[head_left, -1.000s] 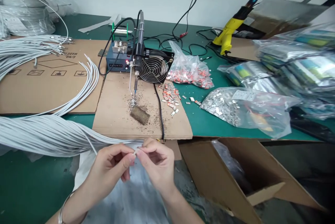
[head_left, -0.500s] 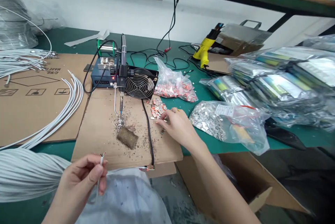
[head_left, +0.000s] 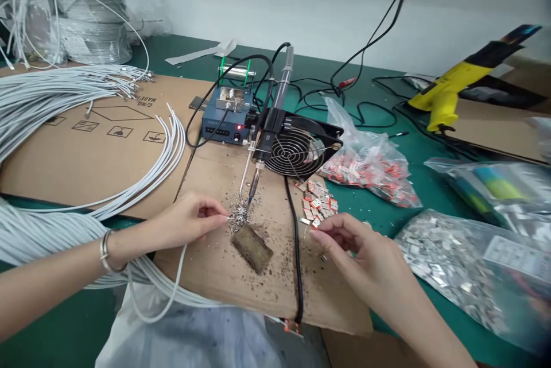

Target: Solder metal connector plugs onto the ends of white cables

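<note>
Change, left hand: you are now bringing your left hand (head_left: 189, 223) forward onto the cardboard sheet (head_left: 206, 264), whereas half a second ago it was hanging back near the table edge with the wire raised

Change, right hand: your right hand (head_left: 357, 250) is drawing back from the loose connector pieces (head_left: 317, 201), where it was picking half a second ago; it is now hovering just in front of them

Meaning: judging by this, you are presenting the wire end for soldering while the second part is coming over

Left fingers: thumb and forefinger are pinching the white wire (head_left: 174, 285) close to its tip

Right fingers: thumb and forefinger are pressing together as if on something tiny; whether a piece is between them cannot be told

Wire, place: its tip is lying just beside the heap of solder droppings (head_left: 238, 217), below the soldering iron tip (head_left: 249, 202); touching or not cannot be told

Wire, look: thin, white, looping slackly from your fingers down over the sheet edge toward the grey cable bundle (head_left: 38, 230)

Nearby: brown sponge block (head_left: 252, 248) is sitting just in front of the droppings; fan (head_left: 297, 150) is standing behind
</note>
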`<state>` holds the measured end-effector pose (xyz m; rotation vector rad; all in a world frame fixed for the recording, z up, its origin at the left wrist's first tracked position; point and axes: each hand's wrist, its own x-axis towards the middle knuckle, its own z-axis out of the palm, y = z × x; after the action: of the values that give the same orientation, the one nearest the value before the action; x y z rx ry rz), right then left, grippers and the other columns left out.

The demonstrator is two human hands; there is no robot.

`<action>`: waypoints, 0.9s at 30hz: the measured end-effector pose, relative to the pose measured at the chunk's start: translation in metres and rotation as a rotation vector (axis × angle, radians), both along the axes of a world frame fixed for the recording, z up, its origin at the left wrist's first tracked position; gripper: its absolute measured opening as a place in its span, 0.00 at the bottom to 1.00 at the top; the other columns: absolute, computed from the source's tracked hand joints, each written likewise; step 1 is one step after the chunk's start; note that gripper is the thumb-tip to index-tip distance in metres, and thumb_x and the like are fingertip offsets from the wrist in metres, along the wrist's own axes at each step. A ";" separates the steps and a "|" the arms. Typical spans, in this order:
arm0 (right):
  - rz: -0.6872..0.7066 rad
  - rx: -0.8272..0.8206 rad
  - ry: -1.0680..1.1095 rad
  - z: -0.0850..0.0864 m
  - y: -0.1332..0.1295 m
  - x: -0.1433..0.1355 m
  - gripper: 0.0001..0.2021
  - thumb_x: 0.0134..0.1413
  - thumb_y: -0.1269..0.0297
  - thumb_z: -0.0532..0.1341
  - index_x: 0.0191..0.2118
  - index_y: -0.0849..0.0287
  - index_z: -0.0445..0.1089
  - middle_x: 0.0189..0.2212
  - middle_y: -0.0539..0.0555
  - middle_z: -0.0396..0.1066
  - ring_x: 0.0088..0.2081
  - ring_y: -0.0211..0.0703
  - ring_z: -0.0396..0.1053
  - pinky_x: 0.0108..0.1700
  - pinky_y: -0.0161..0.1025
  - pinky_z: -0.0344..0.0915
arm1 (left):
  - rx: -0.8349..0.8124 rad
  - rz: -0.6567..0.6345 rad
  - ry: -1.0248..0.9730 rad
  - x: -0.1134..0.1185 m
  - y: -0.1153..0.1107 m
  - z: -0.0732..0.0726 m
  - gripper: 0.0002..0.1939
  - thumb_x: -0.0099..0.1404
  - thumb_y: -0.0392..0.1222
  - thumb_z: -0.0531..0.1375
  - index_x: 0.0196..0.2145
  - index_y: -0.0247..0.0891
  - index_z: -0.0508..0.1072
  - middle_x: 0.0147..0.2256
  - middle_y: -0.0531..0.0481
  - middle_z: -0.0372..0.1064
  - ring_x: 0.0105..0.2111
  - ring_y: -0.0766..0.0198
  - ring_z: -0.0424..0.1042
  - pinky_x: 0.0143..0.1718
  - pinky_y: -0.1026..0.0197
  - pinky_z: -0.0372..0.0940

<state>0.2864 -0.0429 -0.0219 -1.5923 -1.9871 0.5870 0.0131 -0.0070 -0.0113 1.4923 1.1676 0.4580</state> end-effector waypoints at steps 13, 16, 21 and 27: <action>0.039 -0.630 0.925 -0.009 0.036 -0.073 0.09 0.41 0.66 0.67 0.31 0.63 0.70 0.23 0.53 0.72 0.21 0.34 0.68 0.22 0.28 0.67 | -0.109 -0.131 -0.150 0.008 0.023 -0.005 0.11 0.59 0.41 0.57 0.35 0.32 0.75 0.19 0.56 0.61 0.15 0.75 0.56 0.13 0.73 0.49; 0.019 -0.655 0.981 -0.008 0.033 -0.072 0.11 0.40 0.64 0.69 0.31 0.63 0.70 0.23 0.53 0.73 0.21 0.32 0.69 0.22 0.26 0.67 | -0.128 -0.105 -0.162 0.009 0.023 -0.003 0.10 0.59 0.40 0.57 0.34 0.33 0.75 0.18 0.57 0.61 0.14 0.75 0.55 0.13 0.73 0.49; 0.004 -0.642 0.976 -0.007 0.032 -0.070 0.11 0.41 0.63 0.69 0.31 0.62 0.71 0.24 0.54 0.74 0.21 0.33 0.69 0.22 0.26 0.67 | -0.146 -0.092 -0.185 0.013 0.024 0.002 0.07 0.58 0.36 0.57 0.32 0.33 0.75 0.16 0.59 0.57 0.14 0.76 0.54 0.12 0.74 0.47; -0.005 -0.643 0.978 -0.006 0.033 -0.071 0.12 0.39 0.62 0.70 0.30 0.62 0.71 0.24 0.54 0.74 0.21 0.34 0.68 0.21 0.28 0.66 | -0.177 -0.059 -0.188 0.015 0.023 0.004 0.06 0.58 0.36 0.57 0.29 0.33 0.73 0.14 0.60 0.55 0.13 0.75 0.53 0.11 0.73 0.46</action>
<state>0.2156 -0.0097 -0.0276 -1.2037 -1.0836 1.7236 0.0279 0.0158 -0.0073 1.2980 0.9874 0.4334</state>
